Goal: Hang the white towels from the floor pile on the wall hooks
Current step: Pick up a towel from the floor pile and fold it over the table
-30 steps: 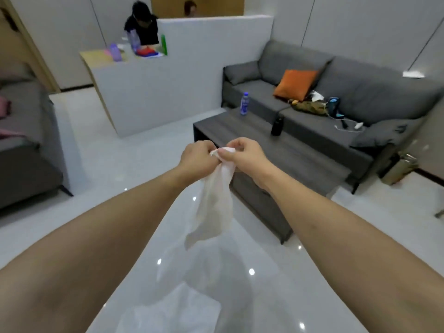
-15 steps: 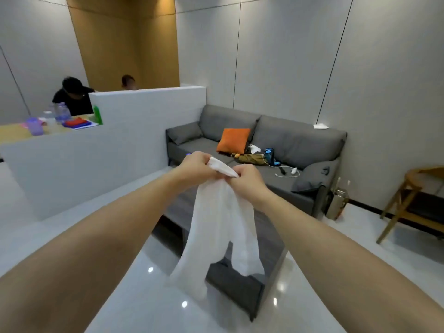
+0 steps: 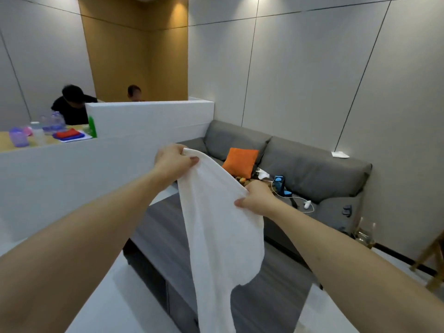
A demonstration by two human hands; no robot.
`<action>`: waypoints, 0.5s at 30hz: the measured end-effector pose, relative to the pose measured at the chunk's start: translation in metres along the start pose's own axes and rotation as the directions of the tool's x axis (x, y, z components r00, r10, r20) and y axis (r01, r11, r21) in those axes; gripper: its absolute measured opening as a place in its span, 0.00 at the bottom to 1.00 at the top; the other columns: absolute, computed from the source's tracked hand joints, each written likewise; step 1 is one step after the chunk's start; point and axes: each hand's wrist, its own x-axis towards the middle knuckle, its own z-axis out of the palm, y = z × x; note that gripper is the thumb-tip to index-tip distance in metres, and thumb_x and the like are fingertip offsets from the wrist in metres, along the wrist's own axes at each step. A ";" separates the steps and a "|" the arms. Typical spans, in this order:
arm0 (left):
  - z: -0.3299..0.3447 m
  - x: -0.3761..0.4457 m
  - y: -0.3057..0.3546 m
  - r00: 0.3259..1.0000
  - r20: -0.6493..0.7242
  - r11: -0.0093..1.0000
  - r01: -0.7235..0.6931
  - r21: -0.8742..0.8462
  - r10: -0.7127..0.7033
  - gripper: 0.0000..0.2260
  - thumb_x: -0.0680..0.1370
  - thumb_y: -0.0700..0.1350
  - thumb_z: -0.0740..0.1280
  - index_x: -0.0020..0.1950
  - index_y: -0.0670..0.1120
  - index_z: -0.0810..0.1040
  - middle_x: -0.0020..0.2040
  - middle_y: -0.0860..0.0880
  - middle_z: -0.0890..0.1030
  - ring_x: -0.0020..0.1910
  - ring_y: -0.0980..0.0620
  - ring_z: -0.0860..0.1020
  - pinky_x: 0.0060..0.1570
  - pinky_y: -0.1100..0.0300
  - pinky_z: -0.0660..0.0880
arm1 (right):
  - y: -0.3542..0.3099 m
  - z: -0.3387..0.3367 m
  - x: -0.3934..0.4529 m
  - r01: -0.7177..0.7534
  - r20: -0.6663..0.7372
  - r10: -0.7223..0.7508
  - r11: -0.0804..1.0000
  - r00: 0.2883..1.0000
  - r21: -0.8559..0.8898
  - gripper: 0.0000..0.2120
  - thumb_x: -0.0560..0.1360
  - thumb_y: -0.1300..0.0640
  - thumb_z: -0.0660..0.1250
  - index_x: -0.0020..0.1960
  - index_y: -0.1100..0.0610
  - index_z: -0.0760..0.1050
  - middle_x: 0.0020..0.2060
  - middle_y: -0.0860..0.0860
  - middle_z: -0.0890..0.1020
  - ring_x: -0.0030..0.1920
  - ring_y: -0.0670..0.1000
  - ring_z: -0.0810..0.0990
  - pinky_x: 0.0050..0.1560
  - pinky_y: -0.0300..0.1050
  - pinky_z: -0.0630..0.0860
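White towel [image 3: 216, 236] held up in mid-air between both arms, hanging down in front of dark coffee table [image 3: 158, 227]; left hand [image 3: 174, 162] pinching its upper edge, right hand [image 3: 258, 198] gripping same edge lower down. Beyond: grey sofa [image 3: 312, 171] with orange cushion [image 3: 241, 162]

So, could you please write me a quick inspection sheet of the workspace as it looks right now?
Surface: glossy white floor; dark coffee table ahead.
Job's things: white towel held up, hanging loose; no wall hooks or floor pile in view.
Clutter: orange cushion and small items on grey sofa; bottles and cloths on counter.
Hands: left hand and right hand each grip the towel's top edge, apart.
Cables: white cable on sofa seat.
Surroundings: grey panel walls, white partition, two people behind it, wooden chair at right.
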 end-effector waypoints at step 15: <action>-0.007 0.193 -0.038 0.871 -0.473 0.933 0.269 0.240 -0.129 0.04 0.73 0.50 0.73 0.46 0.53 0.85 0.47 0.48 0.83 0.48 0.48 0.79 0.46 0.59 0.74 | -0.012 -0.040 0.327 0.315 -0.136 -0.320 0.947 0.937 -0.057 0.10 0.77 0.53 0.67 0.43 0.57 0.81 0.39 0.56 0.81 0.43 0.59 0.78 0.41 0.46 0.74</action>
